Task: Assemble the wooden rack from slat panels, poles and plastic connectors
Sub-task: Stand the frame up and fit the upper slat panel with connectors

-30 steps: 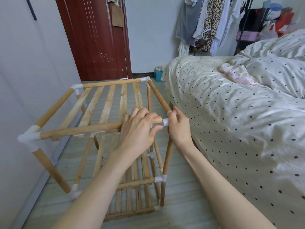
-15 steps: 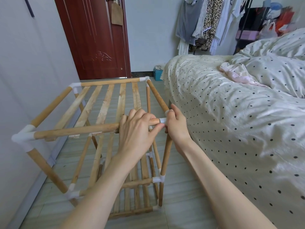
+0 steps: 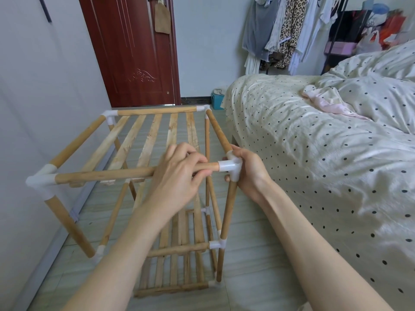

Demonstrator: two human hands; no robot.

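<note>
Head view: our left hand (image 3: 179,176) gripped the front pole (image 3: 107,176), its long axis running leftward; our right hand (image 3: 249,173) clasped the corner connector (image 3: 231,166) at its end.

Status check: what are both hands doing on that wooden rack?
Left hand grips front top pole. Right hand grips white corner connector. Pole seated in connector. Nothing blocking.

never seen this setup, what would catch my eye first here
The wooden rack stands on the floor mid-frame, between the wall and the dotted bed. At its near right top corner, the left hand grips the front pole while the right hand holds the white connector.
</note>
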